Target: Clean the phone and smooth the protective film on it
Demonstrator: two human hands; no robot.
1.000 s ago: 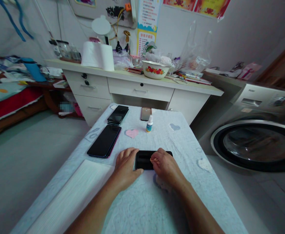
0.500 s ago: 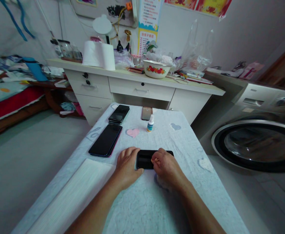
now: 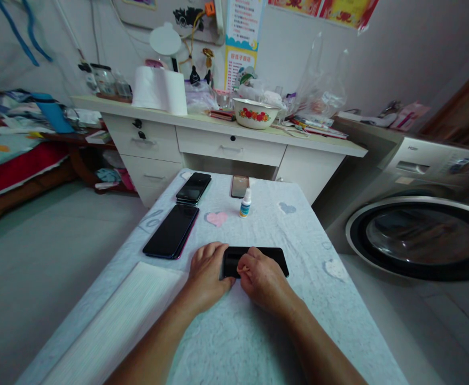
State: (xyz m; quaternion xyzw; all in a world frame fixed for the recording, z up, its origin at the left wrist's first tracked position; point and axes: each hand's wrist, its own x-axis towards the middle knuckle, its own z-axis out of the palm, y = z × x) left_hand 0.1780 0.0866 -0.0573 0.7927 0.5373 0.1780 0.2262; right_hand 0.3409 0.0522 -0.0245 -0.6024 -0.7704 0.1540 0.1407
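A black smartphone (image 3: 273, 258) lies lengthwise across the cloth-covered table, screen up. My left hand (image 3: 208, 272) grips its left end, with the thumb at the near edge and the fingers at the far edge. Fingers closed, my right hand (image 3: 264, 278) presses on the middle of the screen. It pinches a small orange-tan piece (image 3: 242, 269), mostly hidden by the fingers, whose material I cannot make out. Beyond the phone stands a small white spray bottle (image 3: 245, 204) with a blue and yellow label.
Stacked phones lie at the left, one stack nearer (image 3: 172, 230) and one farther (image 3: 193, 187). A brown-framed phone or case (image 3: 240, 186) is at the far edge. A whitish striped board or pad (image 3: 118, 315) lies front left. Behind are a white desk (image 3: 230, 140) and a washing machine (image 3: 414, 160).
My right hand has slid left along the screen, closer to my left hand, uncovering more of the phone's right end. The left hand keeps its grip. The view has shifted slightly.
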